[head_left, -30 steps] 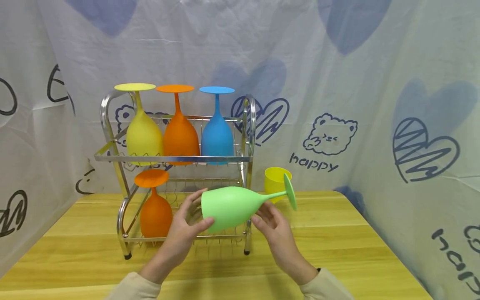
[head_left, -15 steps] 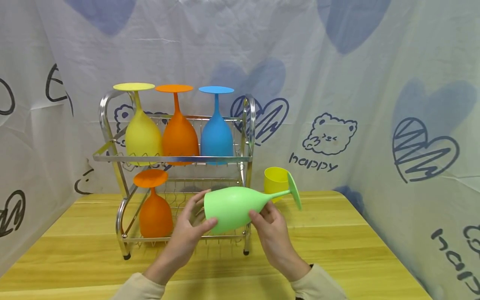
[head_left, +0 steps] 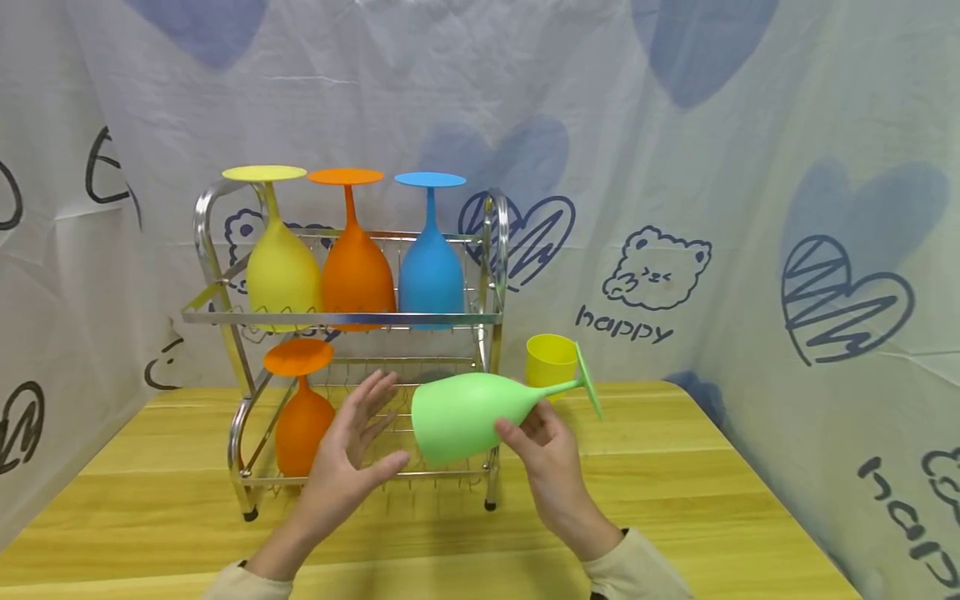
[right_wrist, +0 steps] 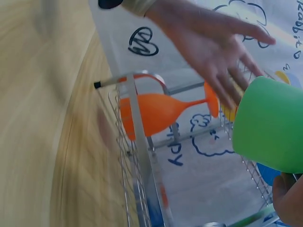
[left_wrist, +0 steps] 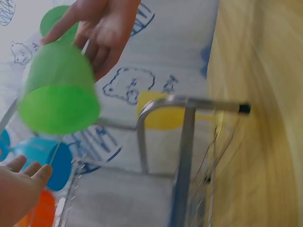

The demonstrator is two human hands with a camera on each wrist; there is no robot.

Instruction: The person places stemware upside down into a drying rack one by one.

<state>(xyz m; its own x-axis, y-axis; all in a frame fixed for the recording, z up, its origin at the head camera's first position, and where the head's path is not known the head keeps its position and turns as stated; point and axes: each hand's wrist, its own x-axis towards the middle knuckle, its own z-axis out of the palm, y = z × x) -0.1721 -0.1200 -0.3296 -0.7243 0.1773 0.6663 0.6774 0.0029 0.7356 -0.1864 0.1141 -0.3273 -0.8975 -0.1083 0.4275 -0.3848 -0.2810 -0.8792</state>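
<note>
A green plastic goblet lies sideways in the air before the rack, its mouth toward the left and its foot toward the right. My right hand holds it where the bowl narrows to the stem, thumb in front. Just left of the mouth, my left hand is spread with thumb and fingers apart, touching nothing. In the left wrist view the goblet's open mouth faces the camera. The right wrist view shows a gap between the left hand and the goblet's bowl.
On the upper tier of a two-tier metal rack, a yellow goblet, an orange goblet and a blue goblet stand upside down. Another orange goblet is inverted below. A yellow vessel stands behind right on the wooden table.
My left hand has let go of the goblet's rim end and drawn away to the left, its fingers spreading. The goblet has shifted slightly right, still held in my right hand.
</note>
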